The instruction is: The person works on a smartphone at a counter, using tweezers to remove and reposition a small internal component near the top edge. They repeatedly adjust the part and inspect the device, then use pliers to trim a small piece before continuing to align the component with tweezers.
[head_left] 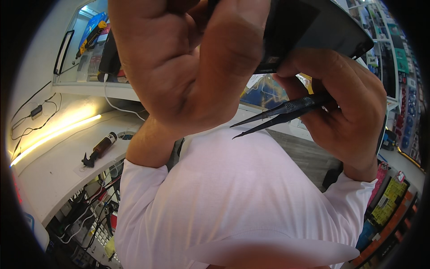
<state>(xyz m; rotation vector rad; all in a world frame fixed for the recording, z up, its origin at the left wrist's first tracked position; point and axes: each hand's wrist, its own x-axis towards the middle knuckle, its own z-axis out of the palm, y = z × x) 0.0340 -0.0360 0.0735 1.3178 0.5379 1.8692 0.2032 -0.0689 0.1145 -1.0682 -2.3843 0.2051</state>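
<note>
A dark, flat, glossy device (313, 31) with rounded corners, perhaps a phone or tablet, is raised close in front of me at the top. My left hand (174, 67) is closed at its left end; the fingertips run out of the picture or lie hidden behind the palm and thumb. At the device's lower edge, the thumb and forefinger of my right hand (345, 103) pinch its rim. A pair of black pointed tweezers (286, 110) is also tucked in that right hand, tips apart and pointing left, touching nothing.
On the white desk (53, 179) at left lies a brown bottle (102, 145) with a black nozzle, near a glowing light strip (58, 139). A white cable (107, 98) hangs from the shelf. Cables and boxes (89, 219) fill the lower left; packed shelves (398, 89) line the right.
</note>
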